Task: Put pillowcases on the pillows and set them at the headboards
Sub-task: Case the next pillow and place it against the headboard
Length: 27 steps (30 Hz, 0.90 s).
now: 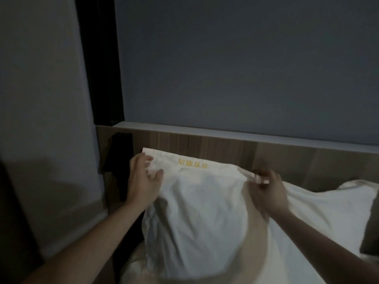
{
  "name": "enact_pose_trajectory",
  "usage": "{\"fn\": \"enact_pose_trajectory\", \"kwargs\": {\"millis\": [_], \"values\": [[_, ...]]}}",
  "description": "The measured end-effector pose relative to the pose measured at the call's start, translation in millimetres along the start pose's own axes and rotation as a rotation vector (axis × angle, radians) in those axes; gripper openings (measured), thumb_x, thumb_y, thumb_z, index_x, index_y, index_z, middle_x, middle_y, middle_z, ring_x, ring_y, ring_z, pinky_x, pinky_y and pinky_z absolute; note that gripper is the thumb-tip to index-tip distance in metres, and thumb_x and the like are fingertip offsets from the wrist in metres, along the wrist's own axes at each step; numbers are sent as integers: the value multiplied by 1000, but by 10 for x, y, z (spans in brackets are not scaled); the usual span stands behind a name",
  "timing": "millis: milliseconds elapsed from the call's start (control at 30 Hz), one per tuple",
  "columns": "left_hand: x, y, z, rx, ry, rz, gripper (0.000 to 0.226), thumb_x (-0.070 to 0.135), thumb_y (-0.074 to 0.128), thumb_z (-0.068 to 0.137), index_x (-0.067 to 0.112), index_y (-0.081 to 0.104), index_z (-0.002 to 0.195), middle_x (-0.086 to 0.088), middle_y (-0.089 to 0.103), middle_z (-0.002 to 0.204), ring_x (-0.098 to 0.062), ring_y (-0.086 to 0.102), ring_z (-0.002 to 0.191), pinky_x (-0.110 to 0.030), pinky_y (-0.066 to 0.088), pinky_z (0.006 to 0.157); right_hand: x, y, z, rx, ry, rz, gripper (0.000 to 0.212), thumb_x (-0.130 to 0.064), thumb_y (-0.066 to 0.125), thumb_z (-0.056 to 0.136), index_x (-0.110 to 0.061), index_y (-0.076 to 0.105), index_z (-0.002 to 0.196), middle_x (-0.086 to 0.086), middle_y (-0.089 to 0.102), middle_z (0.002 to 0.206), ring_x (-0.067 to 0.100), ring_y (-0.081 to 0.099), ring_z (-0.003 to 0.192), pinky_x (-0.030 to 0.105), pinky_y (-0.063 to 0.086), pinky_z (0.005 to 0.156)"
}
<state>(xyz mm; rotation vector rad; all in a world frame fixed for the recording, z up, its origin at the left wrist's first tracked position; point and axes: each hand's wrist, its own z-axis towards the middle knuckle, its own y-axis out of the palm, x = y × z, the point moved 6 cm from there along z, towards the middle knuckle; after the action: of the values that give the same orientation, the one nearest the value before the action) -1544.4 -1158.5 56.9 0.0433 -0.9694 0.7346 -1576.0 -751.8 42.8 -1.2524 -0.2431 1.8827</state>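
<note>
Wood headboard (225,146) backs white cased pillow (196,212) w/ gold lettering, propped vs it on bed; left hand (143,181) spread open at top-left corner, right hand (266,187) pinches pillow's top-right edge.

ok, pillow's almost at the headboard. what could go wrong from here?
1. The left hand lies open at the pillow corner, with no firm grip; that side could sag.
2. The right hand pinches only the pillowcase edge, so fabric may bunch instead of moving the pillow.
3. The pillow leans on the headboard near the bed's left edge and might slide off.
</note>
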Motion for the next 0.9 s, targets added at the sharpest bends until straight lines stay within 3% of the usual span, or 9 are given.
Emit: {"fn": "enact_pose_trajectory", "kwargs": {"millis": [133, 200, 267, 400, 500, 567, 700, 767, 900], "values": [[-622, -32, -1025, -77, -307, -154, 61, 51, 82, 79, 27, 51, 125, 10, 50, 125, -20, 59, 119, -36, 49, 97, 154, -126, -653, 8, -146, 14, 56, -27, 77, 90, -18, 55, 141, 3, 50, 146, 21, 57, 124, 41, 51, 100], [-1105, 126, -1477, -248, -628, -186, 107, 91, 73, 48, 27, 50, 131, 2, 58, 128, -24, 61, 119, -40, 49, 100, 265, -86, -958, -8, -225, -76, 55, -33, 73, 92, -15, 57, 141, 6, 53, 148, 26, 51, 135, 50, 44, 112], [-1456, 290, -1859, -438, -778, -133, 134, 102, 64, 31, 28, 48, 141, 3, 64, 131, -21, 64, 118, -41, 50, 104, 403, -1, -1181, -32, -253, -190, 58, -44, 62, 92, -16, 57, 142, 7, 54, 151, 29, 49, 140, 57, 38, 114], [-1462, 456, -2091, -568, -729, -24, 122, 93, 73, 45, 29, 49, 146, 6, 67, 130, -18, 67, 119, -38, 52, 103, 594, 146, -1352, -81, -203, -276, 68, -57, 43, 95, -22, 46, 153, 1, 39, 164, 26, 32, 154, 59, 22, 121], [-1186, 506, -1937, -512, -529, 133, 77, 83, 68, 68, 23, 72, 117, 3, 76, 114, -22, 71, 110, -35, 55, 89, 629, 195, -1319, -83, -192, -263, 69, -56, 39, 98, -23, 39, 158, -1, 31, 168, 24, 23, 158, 58, 14, 125], [-1072, 550, -1894, -520, -464, 162, 56, 76, 58, 75, 26, 70, 96, 5, 77, 101, -21, 72, 101, -36, 54, 81, 672, 212, -1280, -66, -160, -240, 68, -55, 37, 99, -22, 37, 159, -2, 30, 169, 23, 20, 159, 58, 12, 126], [-1180, 498, -1901, -589, -496, 241, 69, 82, 61, 70, 21, 70, 101, 2, 78, 104, -21, 73, 101, -34, 56, 84, 745, 237, -1310, -107, -182, -248, 67, -56, 41, 100, -25, 37, 158, -3, 30, 169, 23, 22, 158, 56, 16, 127], [-1216, 401, -1824, -605, -539, 257, 66, 66, 77, 74, 17, 67, 117, -3, 74, 118, -25, 70, 109, -34, 53, 88, 769, 123, -1332, -112, -211, -261, 65, -55, 48, 100, -27, 39, 158, -6, 32, 168, 20, 23, 158, 53, 19, 126], [-669, 213, -1358, -343, -392, 195, 76, 43, 77, 62, 22, 48, 129, -10, 61, 126, -33, 67, 107, -48, 56, 92, 1034, -489, -1163, 58, -155, -199, 64, -48, 56, 97, -13, 50, 150, 6, 47, 159, 24, 40, 148, 45, 32, 121]]}}
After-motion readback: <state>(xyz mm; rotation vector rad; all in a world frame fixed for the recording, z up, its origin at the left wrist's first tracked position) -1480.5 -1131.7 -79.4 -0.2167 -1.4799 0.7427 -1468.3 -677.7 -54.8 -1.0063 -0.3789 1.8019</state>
